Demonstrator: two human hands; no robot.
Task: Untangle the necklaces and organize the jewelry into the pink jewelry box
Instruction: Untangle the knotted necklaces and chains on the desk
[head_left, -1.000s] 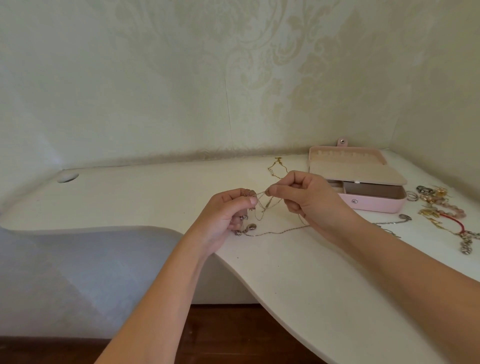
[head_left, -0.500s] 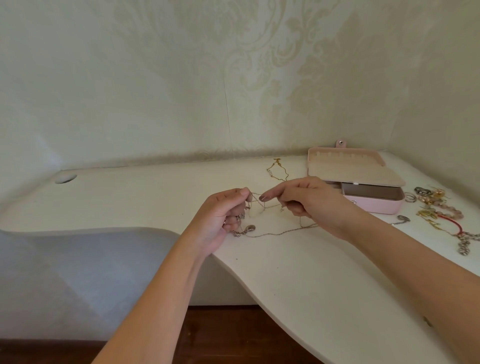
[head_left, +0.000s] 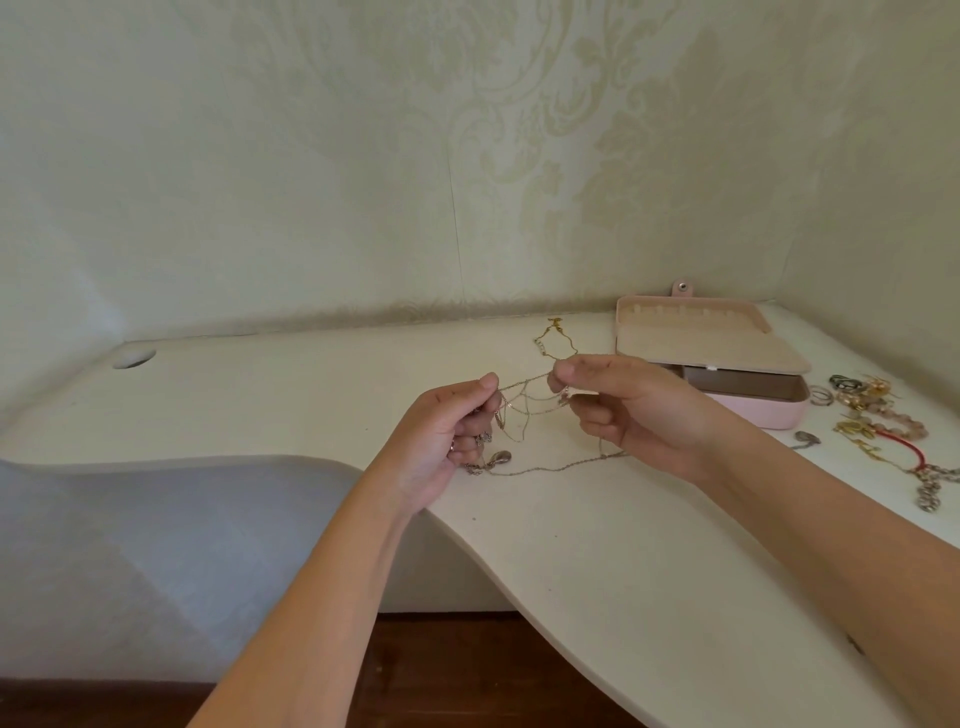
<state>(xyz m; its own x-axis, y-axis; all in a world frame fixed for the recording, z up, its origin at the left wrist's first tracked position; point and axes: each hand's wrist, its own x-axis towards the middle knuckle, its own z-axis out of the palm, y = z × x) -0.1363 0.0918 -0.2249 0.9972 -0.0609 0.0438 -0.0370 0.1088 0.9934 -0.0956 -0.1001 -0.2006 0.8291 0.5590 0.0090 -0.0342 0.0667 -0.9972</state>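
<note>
Thin gold and silver tangled necklaces (head_left: 524, 402) stretch in the air between my two hands above the white desk. My left hand (head_left: 452, 434) pinches one end of the tangle, with a pendant (head_left: 501, 458) hanging below it. My right hand (head_left: 623, 408) pinches the other end, and a silver chain (head_left: 561, 466) trails from it onto the desk. The pink jewelry box (head_left: 748, 402) stands open at the back right, its lid half raised. A gold necklace (head_left: 553, 340) lies by itself behind my hands.
To the right of the box lies a heap of rings, beaded bracelets (head_left: 883, 410) and a red cord bracelet (head_left: 906, 449). The white desk (head_left: 597, 561) has a curved front edge and a cable hole (head_left: 134, 358) at far left. Walls close in behind and to the right.
My hands have drawn apart, so the tangled chains now spread wider between them. My right hand has turned, its fingers curled more toward me.
</note>
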